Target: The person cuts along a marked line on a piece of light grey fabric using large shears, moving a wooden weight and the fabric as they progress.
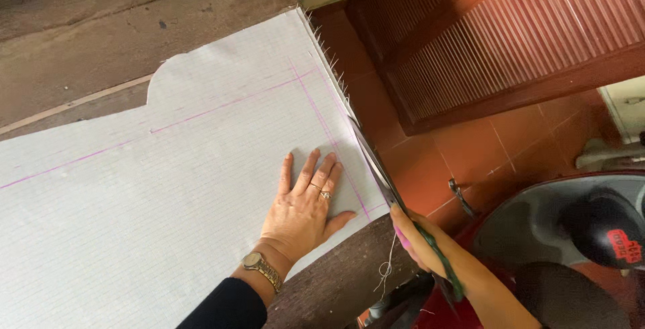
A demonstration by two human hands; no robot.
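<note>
Left hand (302,211) flat and open on grey fabric (168,188) spread over table (101,40); right hand (411,238) gripping scissors (376,164) along fabric's right edge, cutting beside pink line (329,137); lower stretch apparently trimmed, frayed upper edge left

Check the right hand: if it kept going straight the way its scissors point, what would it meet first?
The right hand drives the scissors along the fabric edge; first comes more uncut fabric, likely up to its frayed corner.

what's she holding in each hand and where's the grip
The right hand holds scissors by their handle end, blades along the fabric edge. The left hand holds nothing, pressing flat on the fabric.
</note>
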